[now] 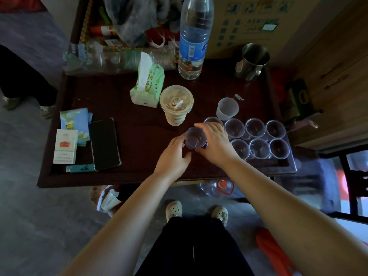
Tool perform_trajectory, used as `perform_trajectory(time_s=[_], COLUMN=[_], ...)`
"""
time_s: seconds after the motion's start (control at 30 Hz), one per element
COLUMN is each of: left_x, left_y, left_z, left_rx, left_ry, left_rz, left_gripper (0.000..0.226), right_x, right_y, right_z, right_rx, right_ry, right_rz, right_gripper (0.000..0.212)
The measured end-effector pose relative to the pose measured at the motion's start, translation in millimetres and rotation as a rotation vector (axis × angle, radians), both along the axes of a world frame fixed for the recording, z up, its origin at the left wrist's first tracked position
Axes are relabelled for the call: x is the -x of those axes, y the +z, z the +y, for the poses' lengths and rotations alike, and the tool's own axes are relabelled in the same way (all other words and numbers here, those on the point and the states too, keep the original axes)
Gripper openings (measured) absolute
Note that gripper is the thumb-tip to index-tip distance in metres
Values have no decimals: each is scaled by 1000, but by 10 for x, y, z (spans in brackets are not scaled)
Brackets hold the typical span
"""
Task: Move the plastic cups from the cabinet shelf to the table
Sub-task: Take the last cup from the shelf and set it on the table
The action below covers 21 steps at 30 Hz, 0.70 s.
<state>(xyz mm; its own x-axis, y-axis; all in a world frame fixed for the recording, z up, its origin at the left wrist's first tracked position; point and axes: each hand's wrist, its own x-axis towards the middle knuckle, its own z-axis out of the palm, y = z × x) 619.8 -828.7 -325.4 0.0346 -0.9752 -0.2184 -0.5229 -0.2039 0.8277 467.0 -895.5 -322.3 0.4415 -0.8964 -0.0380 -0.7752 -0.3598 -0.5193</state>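
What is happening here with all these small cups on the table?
A person holds one clear plastic cup with the left hand and right hand together, over the dark table. To its right, seven other cups stand upright in two rows, one partly hidden by the right hand. A lidded drink and a phone sit further left.

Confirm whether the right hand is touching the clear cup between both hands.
Touching. In the head view, fingers of the right hand curl round the cup at its right side.
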Motion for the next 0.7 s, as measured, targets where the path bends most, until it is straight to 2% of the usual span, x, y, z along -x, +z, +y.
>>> perform_trajectory(time_s=[0.7], left_x=[-10], left_y=[-17], left_z=[15], left_rx=[-61], left_ry=[-49], left_rz=[-25], left_gripper=[62], right_x=[-20], right_y=[-21], right_z=[73], right_rx=[22], right_ry=[-41], right_rz=[6], right_gripper=[65])
